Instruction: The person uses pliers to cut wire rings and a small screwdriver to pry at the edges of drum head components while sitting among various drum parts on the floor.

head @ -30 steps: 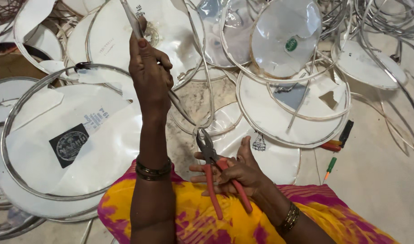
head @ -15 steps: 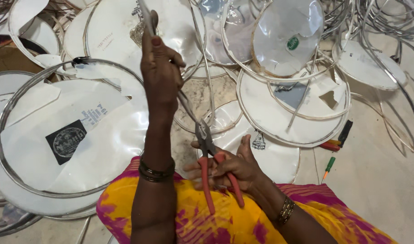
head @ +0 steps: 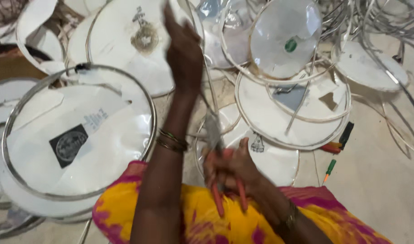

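At far left, a hooped white disc (head: pixel 75 144) flat on the floor. Next, left hand (head: pixel 184 49) raised, fingers seemingly closed on a thin wire (head: pixel 210 97), though blurred. Right hand (head: pixel 231 165) wrapped around red-handled pliers (head: pixel 220 180) just above the lap. Apparently gripping the wire, stretched between both hands. Any further work calling for a steady hold. Wire lengthwise away from the body; pliers nose pointing away. Farther right, a green screwdriver (head: pixel 328 171).

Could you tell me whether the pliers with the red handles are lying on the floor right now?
No, the right hand grips the pliers above the lap.
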